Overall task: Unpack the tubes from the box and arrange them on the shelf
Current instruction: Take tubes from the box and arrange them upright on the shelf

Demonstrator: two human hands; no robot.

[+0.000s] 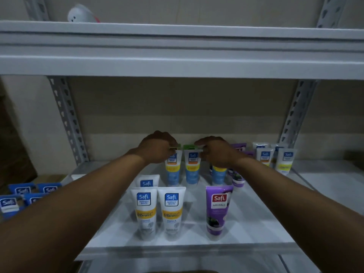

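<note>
1. Head view looks down into a white metal shelf (246,223) in dim light. Both bare forearms reach in from the lower corners of the frame toward its middle.
2. The left hand (157,148) sits just above centre frame. Its fingers are curled down onto the crimped top of the left blue tube (173,172) and pinch it. That tube stands upright on its cap.
3. The right hand (216,153) is just right of centre, thumb pointing left and fingers curled beside the top right corner of the right blue tube (192,170). Blur hides the contact, so whether it actually grips cannot be told.
4. The two blue tubes stand side by side, close together, in the middle of the shelf. A third blue tube (219,176) is half hidden beneath the right hand. Green tube tops (189,147) show behind them, between the two hands.
5. Toward the lower centre of the frame, two front white tubes (171,211) stand upright, almost touching. Another white tube (147,181) stands just behind the left one. A front purple tube (218,209) stands to their right, apart from them.
6. More purple tubes (238,177) lie partly hidden below the right wrist. A group of white-and-yellow tubes (285,160) stands at the right of the frame.
7. At the lower left, beside the shelf, blue packs (29,194) carry the same logo. What holds them cannot be made out.
8. An upper shelf board (177,64) crosses the top of the frame, with a white rounded object (82,14) on it at the upper left.
</note>
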